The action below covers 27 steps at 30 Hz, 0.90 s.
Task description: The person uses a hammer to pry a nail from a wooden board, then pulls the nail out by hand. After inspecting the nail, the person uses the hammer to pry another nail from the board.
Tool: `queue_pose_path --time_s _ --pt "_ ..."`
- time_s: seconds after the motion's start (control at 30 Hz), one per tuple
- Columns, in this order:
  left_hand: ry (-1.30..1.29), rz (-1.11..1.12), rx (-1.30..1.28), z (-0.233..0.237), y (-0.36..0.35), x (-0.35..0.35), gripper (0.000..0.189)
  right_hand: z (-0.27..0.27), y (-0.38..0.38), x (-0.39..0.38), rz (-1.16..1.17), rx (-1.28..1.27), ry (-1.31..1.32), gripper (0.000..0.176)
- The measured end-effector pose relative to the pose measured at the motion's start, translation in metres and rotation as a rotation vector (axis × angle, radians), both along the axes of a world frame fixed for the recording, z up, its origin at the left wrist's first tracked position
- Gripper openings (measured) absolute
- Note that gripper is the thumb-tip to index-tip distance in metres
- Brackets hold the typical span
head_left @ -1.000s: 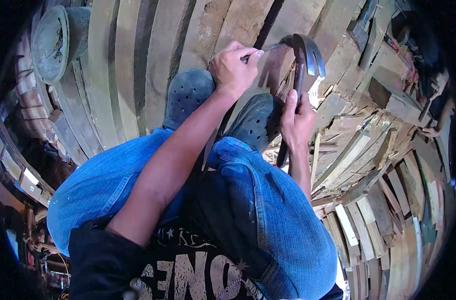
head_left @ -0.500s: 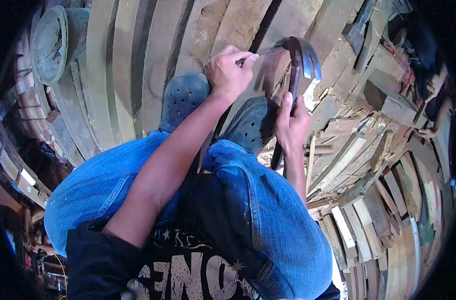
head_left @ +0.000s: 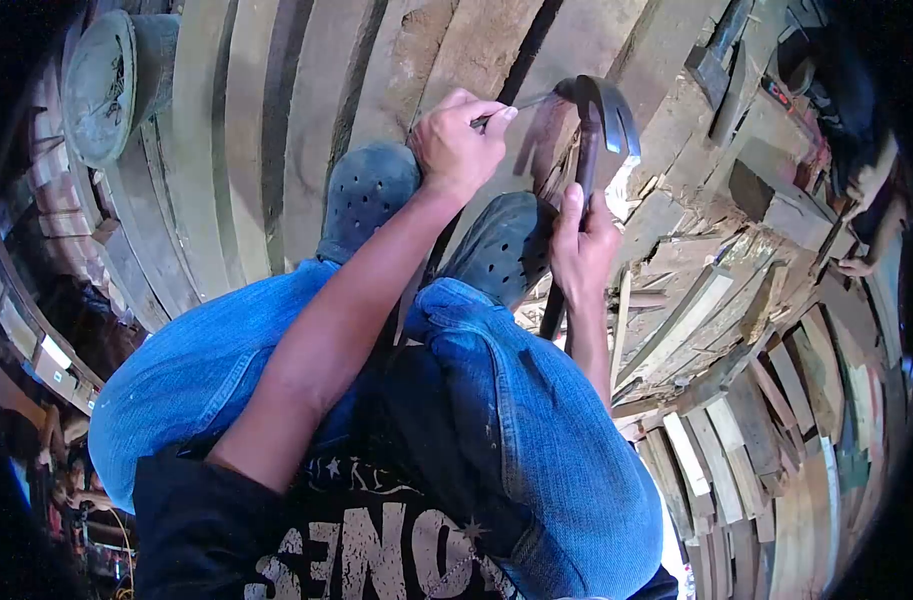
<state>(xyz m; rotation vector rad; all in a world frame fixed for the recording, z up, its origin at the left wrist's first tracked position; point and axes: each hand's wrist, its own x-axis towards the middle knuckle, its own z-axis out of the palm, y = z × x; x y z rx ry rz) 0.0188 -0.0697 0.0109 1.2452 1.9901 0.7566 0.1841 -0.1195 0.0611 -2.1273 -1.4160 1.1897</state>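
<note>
My left hand (head_left: 459, 143) is closed in a pinch around a thin metal rod-like tool (head_left: 529, 102), which points right; its exact kind is not clear. My right hand (head_left: 584, 243) is wrapped round the dark handle of a claw hammer (head_left: 588, 140). The hammer's striking face is right at the rod's far end, and its split claw points to the right. Both hands are over wooden planks (head_left: 391, 90), just beyond my dark clogs (head_left: 373, 195). The left forearm reaches across my bent knee.
A dusty bucket (head_left: 101, 90) lies at the upper left. Wood scraps and splinters (head_left: 676, 310) are scattered to the right, with a wood block (head_left: 776, 195) farther off. Curved rows of timbers (head_left: 776, 430) line the lower right. Another person's hand (head_left: 869, 185) shows at the far right.
The hammer head has shifted slightly left, against the rod's end. My left hand and the rod stay in about the same place. The other person's hands at the right have moved slightly.
</note>
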Motion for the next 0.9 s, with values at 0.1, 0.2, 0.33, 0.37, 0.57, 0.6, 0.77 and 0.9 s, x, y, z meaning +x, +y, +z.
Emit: queue_pose_path --time_s 0.1,0.2,0.33,0.37,0.57,0.6,0.77,0.9 --pt "0.008 0.001 0.003 -0.0011 0.0006 0.0004 0.012 0.0012 -0.0024 0.0000 -0.052 -0.003 0.040 0.033" --pt "-0.001 0.001 -0.010 0.0023 0.0007 0.0008 0.013 0.0038 0.0006 0.0020 0.012 -0.059 0.009 0.037" --pt "-0.009 0.003 0.006 0.0004 0.0005 -0.0006 0.013 0.0023 -0.0033 0.0016 -0.017 -0.029 0.033 0.037" --pt "-0.010 0.000 0.009 0.0009 0.0004 -0.0001 0.013 0.0012 -0.0027 0.0021 -0.012 -0.028 0.036 0.037" --pt "-0.028 -0.002 -0.004 0.0029 0.0008 0.0001 0.012 0.0018 -0.0013 -0.0003 -0.023 0.009 0.025 0.032" --pt "-0.029 -0.002 0.003 0.0030 0.0012 0.0005 0.013 0.0016 -0.0004 -0.0005 -0.033 -0.001 0.042 0.032" --pt "-0.064 0.005 0.003 0.0021 -0.0010 0.0004 0.014 0.0044 -0.0018 0.0001 -0.031 -0.016 0.027 0.032" --pt "-0.040 -0.007 0.007 0.0016 -0.0027 -0.0005 0.015 0.0011 -0.0080 0.0006 -0.065 -0.010 0.048 0.033"
